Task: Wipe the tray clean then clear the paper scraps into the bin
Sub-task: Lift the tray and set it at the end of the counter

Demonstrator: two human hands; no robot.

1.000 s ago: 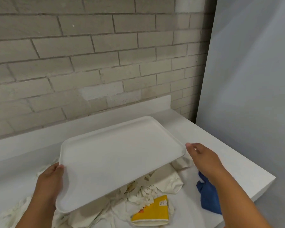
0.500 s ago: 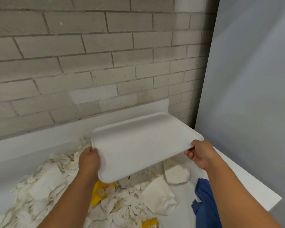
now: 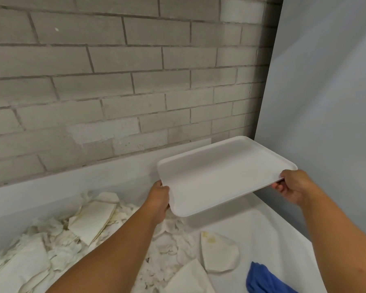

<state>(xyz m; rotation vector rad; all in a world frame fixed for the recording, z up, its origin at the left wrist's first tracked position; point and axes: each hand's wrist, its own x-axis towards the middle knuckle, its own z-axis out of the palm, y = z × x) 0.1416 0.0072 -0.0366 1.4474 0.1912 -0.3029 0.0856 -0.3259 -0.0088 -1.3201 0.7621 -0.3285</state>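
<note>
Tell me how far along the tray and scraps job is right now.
Done: the tray looks bare and clean, though actual wiping isn't shown. In hand: the left hand and right hand grip its opposite edges, holding it above the counter. Left: the paper scraps still cover the counter, beside the blue cloth. No bin is in view.

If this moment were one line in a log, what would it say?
left hand: grips tray | right hand: grips tray | tray: lifted | scraps: on counter
</note>
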